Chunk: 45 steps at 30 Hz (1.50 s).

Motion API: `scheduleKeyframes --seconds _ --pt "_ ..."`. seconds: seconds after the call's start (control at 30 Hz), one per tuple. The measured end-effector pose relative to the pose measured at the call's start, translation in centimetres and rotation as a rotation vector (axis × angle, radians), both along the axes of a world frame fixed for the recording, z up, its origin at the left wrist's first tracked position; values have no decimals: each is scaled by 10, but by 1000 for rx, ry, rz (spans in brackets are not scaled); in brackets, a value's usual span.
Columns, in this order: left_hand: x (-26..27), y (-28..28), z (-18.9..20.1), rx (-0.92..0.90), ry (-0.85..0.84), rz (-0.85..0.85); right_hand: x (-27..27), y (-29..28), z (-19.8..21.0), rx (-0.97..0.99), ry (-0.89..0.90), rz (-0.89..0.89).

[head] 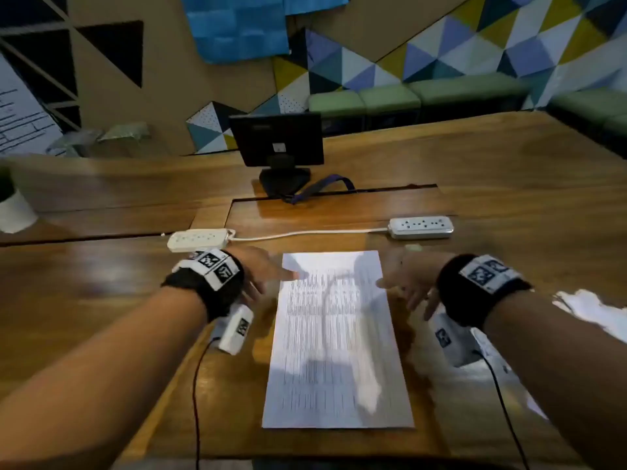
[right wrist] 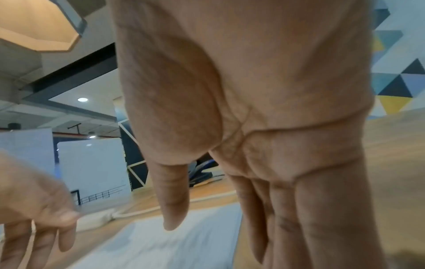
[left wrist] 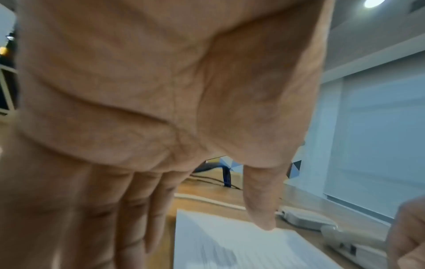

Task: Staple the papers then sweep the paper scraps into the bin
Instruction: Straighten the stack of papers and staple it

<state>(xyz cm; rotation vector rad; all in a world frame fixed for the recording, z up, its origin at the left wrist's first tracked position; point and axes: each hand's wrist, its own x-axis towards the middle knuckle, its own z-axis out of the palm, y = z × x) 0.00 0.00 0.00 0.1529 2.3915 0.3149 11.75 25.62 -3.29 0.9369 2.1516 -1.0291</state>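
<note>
A stack of printed white papers [head: 337, 340] lies lengthwise on the wooden table [head: 101, 283] in front of me. My left hand [head: 268, 273] hovers at the papers' upper left edge, fingers straight, and its thumb [left wrist: 262, 209] touches the sheet [left wrist: 230, 245]. My right hand [head: 403, 283] is at the upper right edge, fingers spread and straight, holding nothing; its thumb [right wrist: 172, 209] hangs just above the papers [right wrist: 161, 245]. No stapler, scraps or bin can be made out clearly. A blurred white shape [head: 590, 313] lies at the far right.
Two white power strips [head: 200, 239] [head: 420, 227], joined by a cable, lie just beyond the papers. A black monitor [head: 276, 140] on a stand sits further back with a blue strap [head: 325, 186]. A white pot [head: 15, 208] stands at the far left.
</note>
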Motion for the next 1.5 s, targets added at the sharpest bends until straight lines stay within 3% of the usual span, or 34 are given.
scheduleKeyframes --seconds 0.13,0.23,0.3,0.37,0.47,0.6,0.77,1.0,1.27,1.4,1.5 --pt "7 4 -37 -34 -43 73 -1 -8 -35 54 136 -42" --pt "14 14 -41 65 -65 116 0 -13 -40 67 172 -80" --pt "17 19 -42 93 -33 81 -4 -16 -43 67 117 -73" --pt "23 19 -49 60 55 26 0 -23 -46 106 186 -72" --pt "33 20 -58 -61 198 -44 11 -40 -38 306 256 78" --pt "39 19 -66 -92 336 -128 16 -67 -35 589 198 226" --pt "49 26 -71 -125 323 -132 10 -66 -49 719 182 239" --pt "54 41 -75 -233 370 -104 12 -66 -50 765 164 440" --pt "70 23 -76 -74 374 -42 6 -57 -71 626 326 238" --pt "68 12 -80 77 343 6 17 -58 -63 237 543 -118" --pt "64 -2 -78 503 276 192 42 -52 -55 -127 815 -223"
